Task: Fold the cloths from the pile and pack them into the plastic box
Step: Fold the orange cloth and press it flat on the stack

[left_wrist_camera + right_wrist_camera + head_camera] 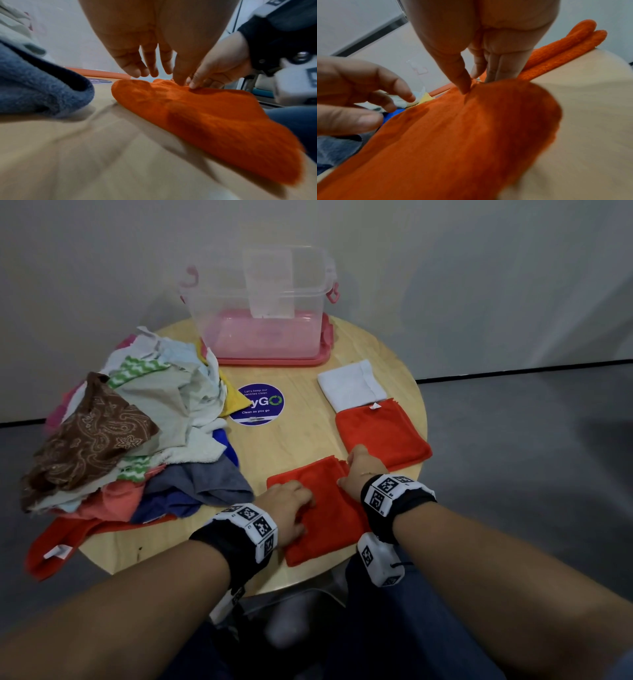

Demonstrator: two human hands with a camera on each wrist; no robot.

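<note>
An orange cloth [325, 529] [214, 121] [462, 142] lies partly folded at the front of the round wooden table [291, 440]. My left hand [298, 505] [159, 73] rests on its left part with relaxed, spread fingers. My right hand [356, 463] [476, 81] pinches the cloth's far edge between thumb and fingers. The pile of mixed cloths [137, 422] fills the table's left side. The clear plastic box [260, 302] stands at the back on a pink lid, with no cloths visible in it.
A folded orange cloth [383, 433] and a folded white cloth [349, 383] lie at the right edge. A round purple sticker [257, 404] marks the table's middle. A red cloth [58, 546] hangs off the front left edge. A grey-blue cloth [42, 88] lies close to my left hand.
</note>
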